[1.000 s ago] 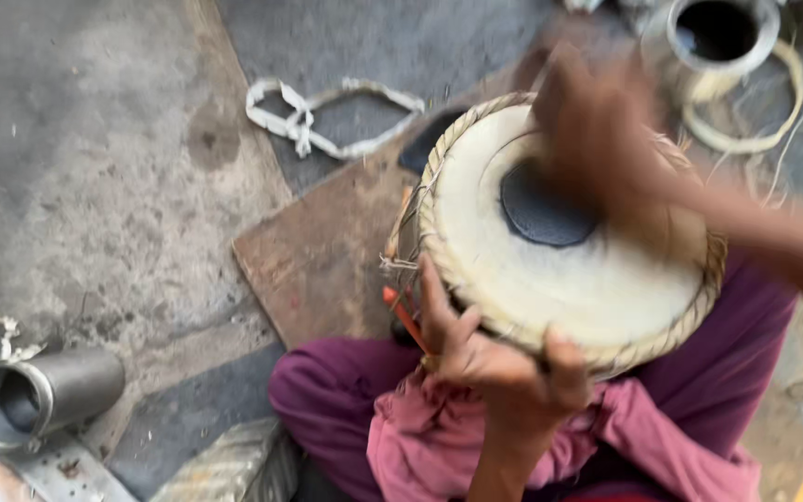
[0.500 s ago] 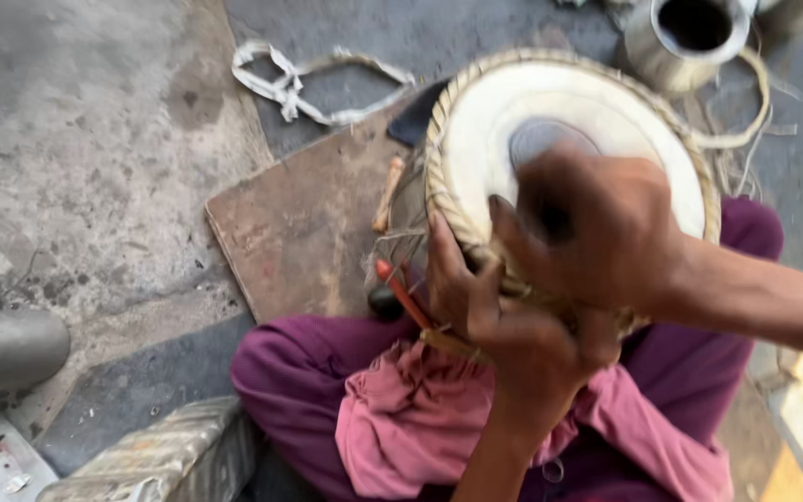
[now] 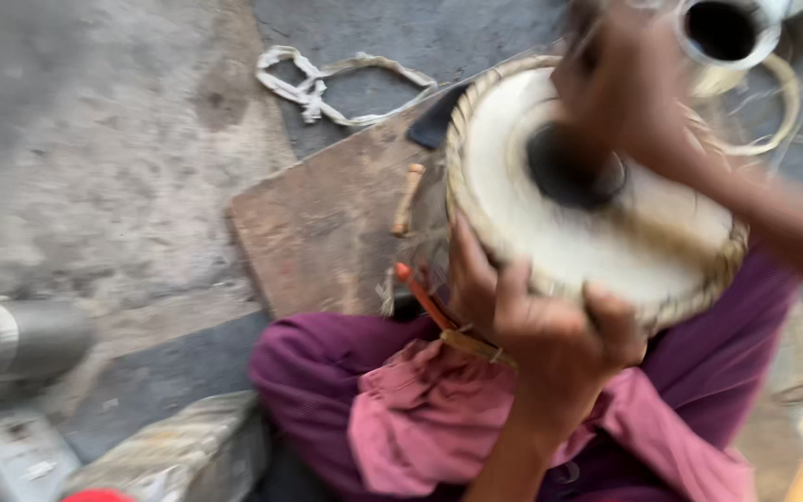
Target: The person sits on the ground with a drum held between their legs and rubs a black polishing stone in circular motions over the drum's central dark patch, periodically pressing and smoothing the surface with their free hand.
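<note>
A small hand drum [image 3: 597, 242] with a pale skin, a black centre spot [image 3: 573, 172] and a braided rim rests tilted on my lap. My left hand [image 3: 536, 321] grips its near edge from below, fingers curled over the rim. An orange-handled tool [image 3: 439, 311] lies under that hand against my purple trousers. My right hand [image 3: 638, 88] is on the far part of the drumhead beside the black spot. It is blurred, so I cannot tell whether its fingers hold anything.
A flat brown board [image 3: 327, 223] lies on the ground left of the drum. A knotted white strap [image 3: 327, 84] lies beyond it. One metal cylinder [image 3: 20, 339] sits at the left, another metal cylinder [image 3: 727, 37] at the top right. A pink cloth [image 3: 439, 418] covers my lap.
My right hand has moved from the near side of the drumhead up to its far edge, uncovering the black spot. The left hand keeps its grip on the rim.
</note>
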